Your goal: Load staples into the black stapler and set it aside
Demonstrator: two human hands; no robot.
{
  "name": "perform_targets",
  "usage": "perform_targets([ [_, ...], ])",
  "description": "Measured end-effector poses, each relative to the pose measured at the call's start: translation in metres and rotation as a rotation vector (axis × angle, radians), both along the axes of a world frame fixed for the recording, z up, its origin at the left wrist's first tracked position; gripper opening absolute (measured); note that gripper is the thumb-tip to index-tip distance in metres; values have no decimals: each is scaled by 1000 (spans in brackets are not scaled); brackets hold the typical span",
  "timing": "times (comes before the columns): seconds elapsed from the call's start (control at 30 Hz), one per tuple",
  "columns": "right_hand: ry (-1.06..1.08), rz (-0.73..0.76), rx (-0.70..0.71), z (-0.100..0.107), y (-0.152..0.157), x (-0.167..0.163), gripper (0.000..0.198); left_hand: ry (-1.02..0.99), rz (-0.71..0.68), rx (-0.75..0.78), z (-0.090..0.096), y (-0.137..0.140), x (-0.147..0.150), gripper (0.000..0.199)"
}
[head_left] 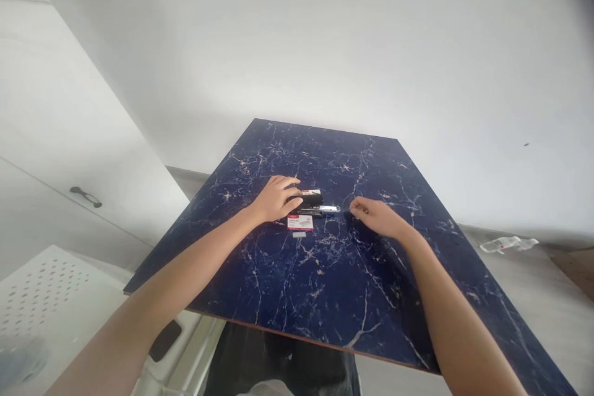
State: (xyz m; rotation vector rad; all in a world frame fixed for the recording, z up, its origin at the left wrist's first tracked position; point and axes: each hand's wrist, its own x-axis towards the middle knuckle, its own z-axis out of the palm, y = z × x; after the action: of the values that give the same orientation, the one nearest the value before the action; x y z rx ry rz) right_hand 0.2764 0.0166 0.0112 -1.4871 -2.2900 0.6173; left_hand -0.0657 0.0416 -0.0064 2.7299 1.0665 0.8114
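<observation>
A black stapler [310,200] lies on the dark blue marbled table, with a silver metal tray [330,208] sticking out of its right end. My left hand [277,199] grips the stapler's left end between thumb and fingers. My right hand [366,211] is just right of the tray, its fingers pinched together. What the pinch holds, if anything, is too small to make out. Just in front of the stapler lies a red and white staple box [299,223]. Nearer to me is a small grey strip of staples [299,234]. Behind the stapler, another light-coloured piece with red print [314,192] shows partly.
The table [315,297] stands by a white wall. A white cabinet [93,136] with a dark handle rises on the left, above a white perforated surface [51,291]. Clear plastic bottles [508,244] lie on the floor at the right.
</observation>
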Motion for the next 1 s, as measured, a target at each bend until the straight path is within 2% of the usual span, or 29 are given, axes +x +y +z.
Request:
perform_targets([
  [0.07,-14,-55,26,4,-1,8,18,-6,17,15,0,0,1,45],
  [0.17,34,-28,93,8,-14,-15,19,-2,18,12,1,0,1,46],
  [0.33,-36,301,322,-4,-50,-92,16,-2,9,-15,0,2,1,46],
  [0.47,-61,370,335,-21,-64,-118,21,-12,6,-25,-1,2,2,44],
  [0.6,40,434,268,-16,-64,-113,24,-25,4,-32,-1,2,3,43],
  [0.67,169,366,196,-9,-60,-104,23,-28,-3,-35,-1,3,2,43],
  [0.8,421,21,42,-3,-40,-78,27,-38,23,13,2,2,2,41],
  [0.87,544,-83,-27,-5,-30,-67,32,-50,22,89,4,-3,5,37],
  [0.93,624,-109,-87,-7,-24,-62,35,-49,-45,166,6,-12,11,34],
  [1.0,630,-59,-132,-6,-25,-63,33,-39,-136,219,6,-23,20,35],
])
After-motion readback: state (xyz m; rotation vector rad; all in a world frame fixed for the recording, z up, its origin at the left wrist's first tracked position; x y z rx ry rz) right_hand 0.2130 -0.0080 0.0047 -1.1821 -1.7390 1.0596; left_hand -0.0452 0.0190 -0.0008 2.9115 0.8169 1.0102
